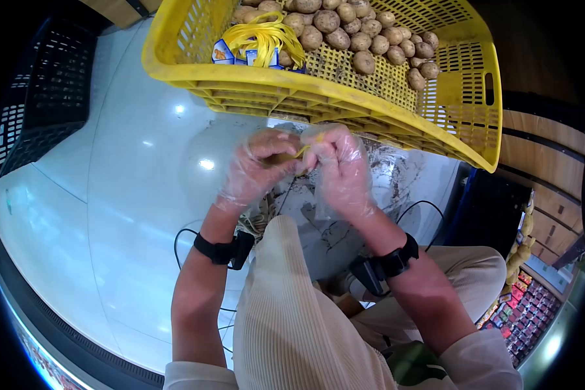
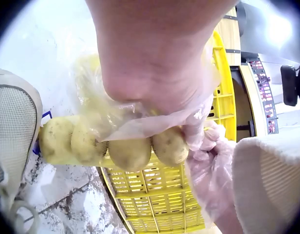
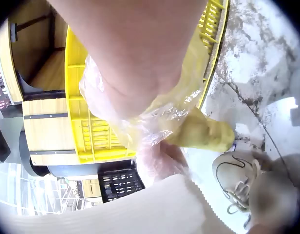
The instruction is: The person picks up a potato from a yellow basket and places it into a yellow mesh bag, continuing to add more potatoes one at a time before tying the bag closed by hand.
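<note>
While in netting (image 3: 201,131), potatoes (image 2: 130,154) below left grip (image 1: 255,166).

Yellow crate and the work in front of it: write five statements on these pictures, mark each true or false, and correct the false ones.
1. Loose potatoes lie inside the yellow crate. True.
2. The net bundle with blue labels lies on the floor. False: it lies inside the yellow crate.
3. In the left wrist view, at least four netted potatoes show in a row. True.
4. The left grip and right grip are far apart. False: they are close together, with yellow net between them.
5. In the head view, the black crate is to the left of the yellow one. True.
</note>
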The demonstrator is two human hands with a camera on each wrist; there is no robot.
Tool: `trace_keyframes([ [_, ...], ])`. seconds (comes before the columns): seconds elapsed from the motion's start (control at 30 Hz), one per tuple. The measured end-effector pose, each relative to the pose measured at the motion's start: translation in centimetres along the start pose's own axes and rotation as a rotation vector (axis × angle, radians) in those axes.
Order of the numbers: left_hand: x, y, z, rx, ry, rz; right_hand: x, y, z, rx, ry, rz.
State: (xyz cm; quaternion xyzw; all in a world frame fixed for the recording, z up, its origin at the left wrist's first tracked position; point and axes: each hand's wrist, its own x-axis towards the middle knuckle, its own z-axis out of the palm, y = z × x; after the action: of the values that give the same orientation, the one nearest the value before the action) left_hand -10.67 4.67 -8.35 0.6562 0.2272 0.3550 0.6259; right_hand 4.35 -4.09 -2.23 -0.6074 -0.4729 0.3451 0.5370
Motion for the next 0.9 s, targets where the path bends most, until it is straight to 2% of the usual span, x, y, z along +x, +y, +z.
trace_keyframes([
  [0.07, 0.0, -0.2, 0.0, -0.059, -0.028, -0.043, 0.4, 0.4, -0.2, -0.045, 0.079, 0.026],
  [0.2, -0.3, -0.1, 0.4, -0.036, -0.047, -0.057, 1.6, 0.8, -0.7, -0.207, 0.108, 0.121],
  [0.27, -0.8, -0.7, 0.4, -0.251, -0.006, -0.244, 1.8, 1.4, -0.5, -0.293, 0.106, 0.196],
  [0.4, -0.8, -1.3, -0.2, -0.320, 0.043, -0.298, 1.2, 2.2, 0.7, -0.237, 0.123, 0.319],
  [0.47, -0.9, -1.6, -0.3, -0.471, 0.121, -0.323, 1.1, 2.4, 1.6, -0.137, 0.181, 0.389],
  [0.6, -1.2, -1.8, -0.6, -0.461, 0.129, -0.288, 1.5, 1.8, 2.1, -0.198, 0.207, 0.370],
  [0.67, -1.3, -1.9, -0.6, -0.393, 0.129, -0.267, 1.9, 1.9, 2.0, -0.309, 0.181, 0.217],
  [0.77, -1.1, -1.7, -0.7, -0.280, 0.085, -0.223, 2.2, 1.8, 1.9, -0.367, 0.174, 0.122],
  [0.9, -1.0, -1.2, -0.1, -0.225, 0.075, -0.210, 2.2, 1.5, 2.2, -0.377, 0.184, 0.166],
])
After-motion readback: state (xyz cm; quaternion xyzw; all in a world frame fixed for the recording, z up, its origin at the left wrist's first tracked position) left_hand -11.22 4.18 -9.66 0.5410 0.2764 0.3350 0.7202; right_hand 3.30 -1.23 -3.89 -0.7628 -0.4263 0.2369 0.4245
